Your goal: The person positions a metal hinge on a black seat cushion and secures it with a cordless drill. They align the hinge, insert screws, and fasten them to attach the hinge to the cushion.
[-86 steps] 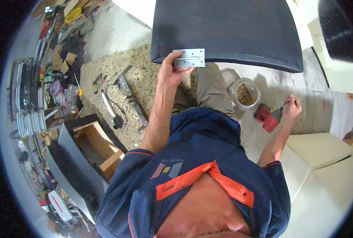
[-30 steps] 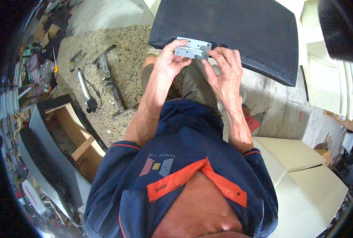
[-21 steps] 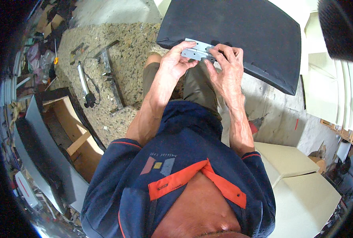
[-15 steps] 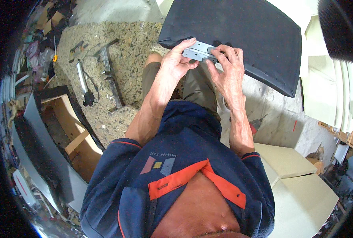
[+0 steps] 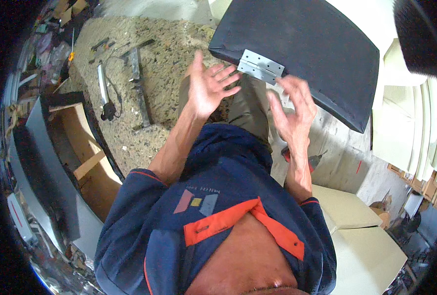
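Note:
A grey metal hinge [image 5: 261, 66] with several screw holes lies on the near edge of a black covered panel [image 5: 297, 42], one leaf over the top and the other hanging past the edge. To its left, my left hand [image 5: 209, 86] is raised with fingers spread, holding nothing. My right hand [image 5: 295, 105] is at the hinge's right end, thumb apart from the fingers and slightly blurred; nothing shows in it. Whether its fingertips still touch the hinge I cannot tell.
On the floor at left lie a white-and-black tool [image 5: 103, 93] with a cord and a dark metal bar frame [image 5: 139, 88]. An open wooden box with black covering [image 5: 83, 142] stands nearer. Cream foam blocks [image 5: 361, 246] are at right; a red-and-dark tool [image 5: 304, 160] lies behind my right forearm.
Both hands have let go of the hinge and drawn back, the left one leftward with its fingers opening. The hinge stays on the panel's edge.

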Tool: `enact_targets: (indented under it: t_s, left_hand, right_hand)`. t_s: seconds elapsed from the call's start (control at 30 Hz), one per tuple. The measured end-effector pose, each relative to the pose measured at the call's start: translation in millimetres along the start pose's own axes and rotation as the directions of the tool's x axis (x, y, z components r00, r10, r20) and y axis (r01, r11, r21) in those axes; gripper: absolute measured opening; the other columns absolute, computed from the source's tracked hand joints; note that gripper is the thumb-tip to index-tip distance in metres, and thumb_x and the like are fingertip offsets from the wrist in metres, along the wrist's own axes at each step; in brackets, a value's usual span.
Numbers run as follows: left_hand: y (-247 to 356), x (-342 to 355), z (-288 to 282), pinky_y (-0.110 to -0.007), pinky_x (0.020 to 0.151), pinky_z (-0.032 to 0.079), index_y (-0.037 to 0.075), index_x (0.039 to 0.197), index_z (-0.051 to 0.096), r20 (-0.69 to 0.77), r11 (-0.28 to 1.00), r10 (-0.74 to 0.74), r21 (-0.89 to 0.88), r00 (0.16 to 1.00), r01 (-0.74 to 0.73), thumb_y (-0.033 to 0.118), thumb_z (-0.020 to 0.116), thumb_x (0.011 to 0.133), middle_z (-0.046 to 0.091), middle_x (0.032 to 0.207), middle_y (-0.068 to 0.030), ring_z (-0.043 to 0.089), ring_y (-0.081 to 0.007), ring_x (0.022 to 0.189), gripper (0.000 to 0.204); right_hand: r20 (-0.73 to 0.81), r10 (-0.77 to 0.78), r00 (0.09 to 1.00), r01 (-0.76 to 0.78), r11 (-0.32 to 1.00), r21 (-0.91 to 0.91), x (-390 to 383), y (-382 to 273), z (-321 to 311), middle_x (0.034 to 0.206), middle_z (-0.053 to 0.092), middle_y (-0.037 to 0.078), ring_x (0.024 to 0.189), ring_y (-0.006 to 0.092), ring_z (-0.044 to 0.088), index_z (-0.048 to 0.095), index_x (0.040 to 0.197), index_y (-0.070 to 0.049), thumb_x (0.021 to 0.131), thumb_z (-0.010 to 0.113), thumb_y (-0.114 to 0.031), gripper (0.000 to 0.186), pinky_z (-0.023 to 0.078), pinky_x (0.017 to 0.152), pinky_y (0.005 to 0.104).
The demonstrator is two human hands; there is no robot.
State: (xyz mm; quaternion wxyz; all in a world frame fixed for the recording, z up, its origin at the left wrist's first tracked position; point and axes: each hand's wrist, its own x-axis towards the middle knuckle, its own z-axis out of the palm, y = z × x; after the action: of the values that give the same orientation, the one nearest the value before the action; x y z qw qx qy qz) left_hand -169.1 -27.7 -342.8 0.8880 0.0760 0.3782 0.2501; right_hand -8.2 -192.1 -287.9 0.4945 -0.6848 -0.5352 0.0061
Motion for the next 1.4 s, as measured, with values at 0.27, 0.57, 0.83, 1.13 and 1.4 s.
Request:
enact_targets:
  t_s: [0.27, 0.57, 0.83, 1.13, 1.4]
  left_hand:
    - [26, -61, -208, -0.035, 0.086, 0.05, 0.001, 0.126, 0.065, -0.285, 0.581, 0.647, 0.785, 0.707, -0.215, 0.032, 0.07, 0.094, 0.067, 0.125, -0.0122, 0.064, -0.0215, 0.11, 0.044]
    - [-116, -77, -469, -0.054, 0.115, 0.035, 0.011, 0.162, 0.006, -0.748, 0.348, 0.31, 0.664, 0.587, 0.662, 0.043, 0.076, 0.075, -0.006, 0.161, -0.0393, 0.028, -0.0553, 0.144, 0.116]
    - [-101, -67, -464, -0.073, 0.106, 0.021, 0.013, 0.155, 0.03, -0.752, 0.237, 0.329, 0.651, 0.571, 0.721, 0.04, 0.068, 0.077, 0.02, 0.152, -0.0349, 0.018, -0.0592, 0.139, 0.091]
    - [4, -146, -273, -0.044, 0.11, 0.043, 0.004, 0.143, 0.054, -0.53, 0.816, -0.026, 0.479, 0.847, 0.325, 0.049, 0.054, 0.101, 0.045, 0.156, -0.0135, 0.042, -0.0322, 0.143, 0.061]
    - [-41, -306, -72, -0.036, 0.099, 0.049, 0.007, 0.123, 0.072, -0.327, 0.524, 0.438, 0.85, 0.837, 0.058, 0.039, 0.066, 0.095, 0.072, 0.121, -0.012, 0.065, -0.0246, 0.114, 0.043]
  right_hand:
    - [0.692, 0.319, 0.648, -0.297, 0.942, -0.156, -92, 15, 28, 0.117, 0.067, 0.018, 0.102, 0.0357, 0.064, 0.066, 0.121, -0.001, 0.081, 0.077, -0.01, 0.043, 0.052, 0.091, 0.0418]
    - [0.559, 0.518, 0.647, -0.33, 0.852, -0.407, -113, 37, 91, 0.158, 0.021, 0.034, 0.147, 0.0511, 0.021, 0.024, 0.157, -0.004, 0.073, 0.086, -0.023, 0.106, 0.023, 0.121, 0.054]
    - [0.61, 0.69, 0.389, -0.273, 0.719, -0.639, -115, -67, 49, 0.16, 0.003, 0.039, 0.148, 0.0556, 0.012, 0.001, 0.158, 0.007, 0.072, 0.086, -0.031, 0.126, 0.018, 0.121, 0.0599]
    - [0.777, 0.598, 0.197, -0.178, 0.801, -0.572, -60, -124, -17, 0.155, 0.011, 0.045, 0.142, 0.0594, 0.024, -0.004, 0.157, 0.007, 0.078, 0.083, -0.048, 0.129, 0.025, 0.118, 0.0582]
    - [0.798, 0.603, 0.015, 0.047, 0.797, -0.603, -36, -173, -114, 0.149, 0.029, 0.038, 0.12, 0.0558, 0.052, 0.018, 0.154, 0.009, 0.084, 0.075, -0.052, 0.109, 0.048, 0.098, 0.0581]
